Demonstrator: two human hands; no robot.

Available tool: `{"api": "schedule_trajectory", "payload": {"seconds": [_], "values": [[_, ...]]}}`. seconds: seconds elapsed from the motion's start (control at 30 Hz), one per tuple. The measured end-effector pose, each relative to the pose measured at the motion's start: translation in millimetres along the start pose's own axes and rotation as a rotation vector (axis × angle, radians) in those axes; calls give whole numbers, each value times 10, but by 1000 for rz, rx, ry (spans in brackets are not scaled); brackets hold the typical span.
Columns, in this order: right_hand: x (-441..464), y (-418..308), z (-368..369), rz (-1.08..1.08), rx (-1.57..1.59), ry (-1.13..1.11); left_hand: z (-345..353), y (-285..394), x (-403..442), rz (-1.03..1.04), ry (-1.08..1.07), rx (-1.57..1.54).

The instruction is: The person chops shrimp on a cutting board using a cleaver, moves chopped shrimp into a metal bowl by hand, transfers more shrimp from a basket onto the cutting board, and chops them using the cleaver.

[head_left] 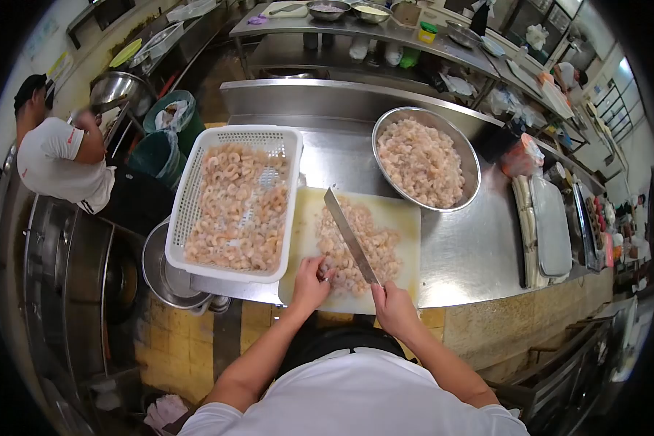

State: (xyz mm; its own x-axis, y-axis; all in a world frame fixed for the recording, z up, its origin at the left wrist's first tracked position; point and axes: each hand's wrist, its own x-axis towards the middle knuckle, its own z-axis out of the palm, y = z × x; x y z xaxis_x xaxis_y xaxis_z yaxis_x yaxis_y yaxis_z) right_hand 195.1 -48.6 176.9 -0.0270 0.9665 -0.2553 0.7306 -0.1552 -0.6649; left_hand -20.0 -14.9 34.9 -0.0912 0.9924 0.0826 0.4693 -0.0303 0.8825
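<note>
My right hand (394, 311) is wrapped round the handle of a large knife (350, 240), its long blade slanting up and left over the cutting board (307, 218). Pieces of peeled shrimp (378, 245) are spread on the board on both sides of the blade. At the board's lower left, my left hand (315, 282) has its fingers curled at the edge of the pile, seemingly on a shrimp. To the left stands a white perforated basket (296, 156) holding whole peeled shrimp. A round steel bowl (476, 182) at the upper right is heaped with shrimp pieces.
The steel table (479, 269) has a raised back edge. Plastic containers and a lid (551, 225) stand at its right. Below the basket sits a metal pot (152, 254). At the left, a person (62, 156) in a white shirt works near green bins (178, 109).
</note>
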Motion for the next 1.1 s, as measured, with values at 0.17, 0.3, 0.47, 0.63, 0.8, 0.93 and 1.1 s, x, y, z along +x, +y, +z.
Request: {"api": "schedule_trajectory", "payload": {"seconds": [0.17, 0.3, 0.47, 0.63, 0.8, 0.93, 1.1], "values": [[190, 446, 412, -47, -111, 28, 17, -32, -26, -10, 14, -64], [77, 76, 95, 0, -37, 7, 19, -62, -23, -4, 18, -51], [40, 101, 223, -36, -12, 57, -9, -10, -23, -13, 19, -68], [165, 229, 208, -10, -28, -1, 57, -134, -30, -37, 31, -80], [-175, -5, -139, 61, 93, -12, 80, -169, -44, -9, 47, -87], [-298, 371, 291, 62, -7, -13, 51, -124, -25, -13, 43, -86], [120, 501, 472, 46, 77, 137, 25, -155, -33, 6, 34, -90]]}}
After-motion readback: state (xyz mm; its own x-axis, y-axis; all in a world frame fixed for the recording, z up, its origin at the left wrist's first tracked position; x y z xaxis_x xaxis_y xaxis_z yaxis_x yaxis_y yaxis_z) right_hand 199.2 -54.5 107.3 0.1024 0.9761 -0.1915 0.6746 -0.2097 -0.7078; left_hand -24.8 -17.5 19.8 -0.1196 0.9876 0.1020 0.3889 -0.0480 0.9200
